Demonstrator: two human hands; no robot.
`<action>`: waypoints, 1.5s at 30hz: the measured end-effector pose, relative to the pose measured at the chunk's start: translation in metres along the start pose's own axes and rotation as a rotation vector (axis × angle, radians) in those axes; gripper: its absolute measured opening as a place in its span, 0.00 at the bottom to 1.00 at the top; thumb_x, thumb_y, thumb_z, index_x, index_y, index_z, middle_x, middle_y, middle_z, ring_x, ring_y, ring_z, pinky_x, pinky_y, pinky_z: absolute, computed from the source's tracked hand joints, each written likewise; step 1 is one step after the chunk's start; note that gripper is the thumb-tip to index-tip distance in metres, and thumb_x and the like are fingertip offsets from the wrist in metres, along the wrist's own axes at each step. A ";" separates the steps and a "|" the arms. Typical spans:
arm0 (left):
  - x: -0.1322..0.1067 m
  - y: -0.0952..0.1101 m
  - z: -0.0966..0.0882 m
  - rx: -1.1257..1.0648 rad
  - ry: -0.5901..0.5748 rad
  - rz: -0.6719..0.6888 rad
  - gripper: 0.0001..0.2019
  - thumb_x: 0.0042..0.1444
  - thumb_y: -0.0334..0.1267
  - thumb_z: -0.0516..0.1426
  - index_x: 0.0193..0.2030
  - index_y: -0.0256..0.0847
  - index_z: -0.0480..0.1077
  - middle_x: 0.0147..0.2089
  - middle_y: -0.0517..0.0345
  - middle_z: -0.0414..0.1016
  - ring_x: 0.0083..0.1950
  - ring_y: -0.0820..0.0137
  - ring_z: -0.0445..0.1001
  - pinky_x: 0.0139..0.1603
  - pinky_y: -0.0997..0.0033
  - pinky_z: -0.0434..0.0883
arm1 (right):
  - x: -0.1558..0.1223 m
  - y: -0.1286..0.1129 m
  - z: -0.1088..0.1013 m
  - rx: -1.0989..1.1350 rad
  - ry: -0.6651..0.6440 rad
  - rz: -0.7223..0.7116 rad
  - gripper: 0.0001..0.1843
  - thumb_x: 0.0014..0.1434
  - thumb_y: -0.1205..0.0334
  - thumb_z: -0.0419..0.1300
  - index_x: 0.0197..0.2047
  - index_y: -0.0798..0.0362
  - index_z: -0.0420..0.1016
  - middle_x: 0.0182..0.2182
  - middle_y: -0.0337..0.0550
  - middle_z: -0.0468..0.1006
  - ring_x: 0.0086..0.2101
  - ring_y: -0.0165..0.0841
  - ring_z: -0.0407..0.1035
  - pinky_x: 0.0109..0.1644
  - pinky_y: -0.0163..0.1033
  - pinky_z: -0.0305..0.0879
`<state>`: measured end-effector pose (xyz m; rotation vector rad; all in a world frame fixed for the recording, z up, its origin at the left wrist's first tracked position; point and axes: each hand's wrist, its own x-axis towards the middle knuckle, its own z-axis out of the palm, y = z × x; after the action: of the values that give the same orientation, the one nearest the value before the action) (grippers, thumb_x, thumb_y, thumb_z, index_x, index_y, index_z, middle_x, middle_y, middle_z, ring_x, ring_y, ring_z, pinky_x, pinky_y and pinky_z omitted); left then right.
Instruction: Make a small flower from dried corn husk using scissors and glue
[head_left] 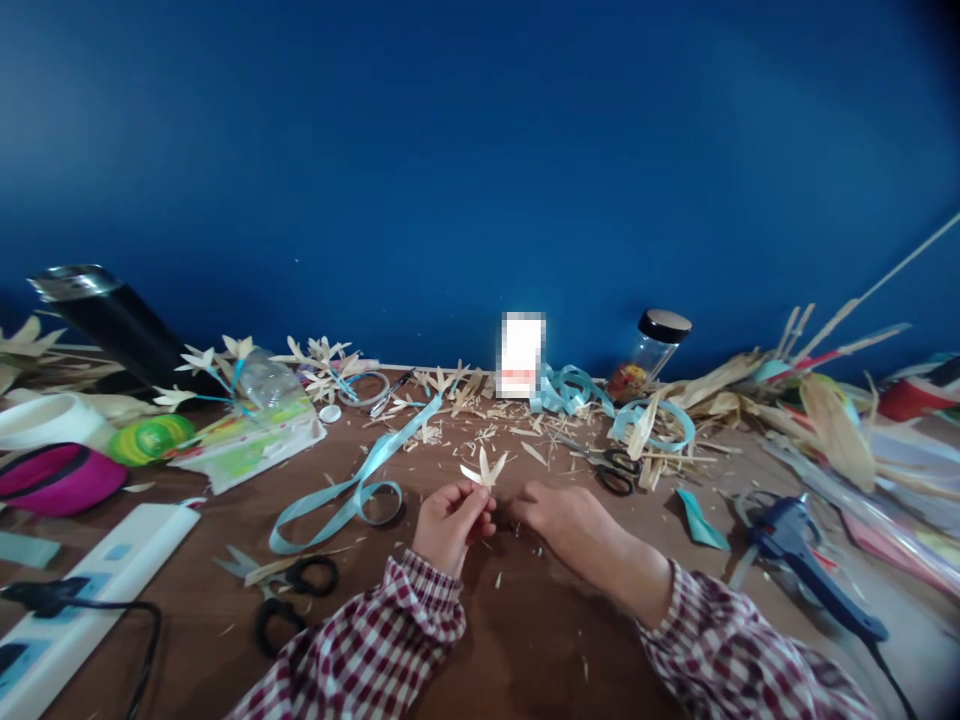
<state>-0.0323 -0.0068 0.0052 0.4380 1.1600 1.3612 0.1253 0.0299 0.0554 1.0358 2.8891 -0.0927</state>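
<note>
My left hand [448, 522] pinches the base of a small pale flower [489, 468] made of pointed, dried-husk petals, which fan upward. Just to its right, my right hand [564, 518] is low over the brown table, its fingers curled together. Whatever those fingers may hold is hidden. A loop of light blue ribbon [341, 513] lies left of my hands. Black-handled scissors [281, 592] rest open nearer to me on the left. Beyond my right hand is a second pair of scissors [616, 470].
A white power strip [146, 565] with a black plug stands at left. A blue glue gun [814, 565] lies at right. Husk scraps [487, 435], finished flowers [322, 355], a lidded jar [656, 350] and a black bottle [127, 325] line the blue wall.
</note>
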 end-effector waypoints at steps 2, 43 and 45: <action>0.000 0.000 0.000 -0.005 0.004 0.001 0.16 0.33 0.42 0.67 0.24 0.33 0.70 0.21 0.59 0.72 0.20 0.80 0.65 0.19 0.81 0.69 | 0.004 -0.002 -0.005 -0.045 -0.036 -0.078 0.10 0.58 0.69 0.54 0.41 0.48 0.72 0.32 0.42 0.74 0.31 0.32 0.69 0.29 0.32 0.57; -0.001 0.002 0.003 -0.072 0.062 -0.019 0.16 0.28 0.42 0.68 0.23 0.34 0.74 0.15 0.64 0.65 0.17 0.80 0.62 0.16 0.82 0.64 | 0.032 -0.033 0.036 1.428 0.617 0.496 0.17 0.48 0.60 0.61 0.24 0.50 0.52 0.17 0.27 0.56 0.19 0.25 0.55 0.22 0.30 0.52; -0.001 0.002 0.004 -0.064 0.061 -0.013 0.16 0.29 0.43 0.68 0.23 0.34 0.74 0.14 0.65 0.64 0.17 0.81 0.62 0.17 0.82 0.64 | 0.032 -0.033 0.036 1.415 0.622 0.494 0.17 0.48 0.59 0.61 0.23 0.50 0.52 0.17 0.28 0.56 0.19 0.25 0.54 0.22 0.30 0.52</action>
<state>-0.0303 -0.0064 0.0092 0.3444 1.1633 1.4048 0.0817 0.0220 0.0179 2.1307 2.5538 -2.3289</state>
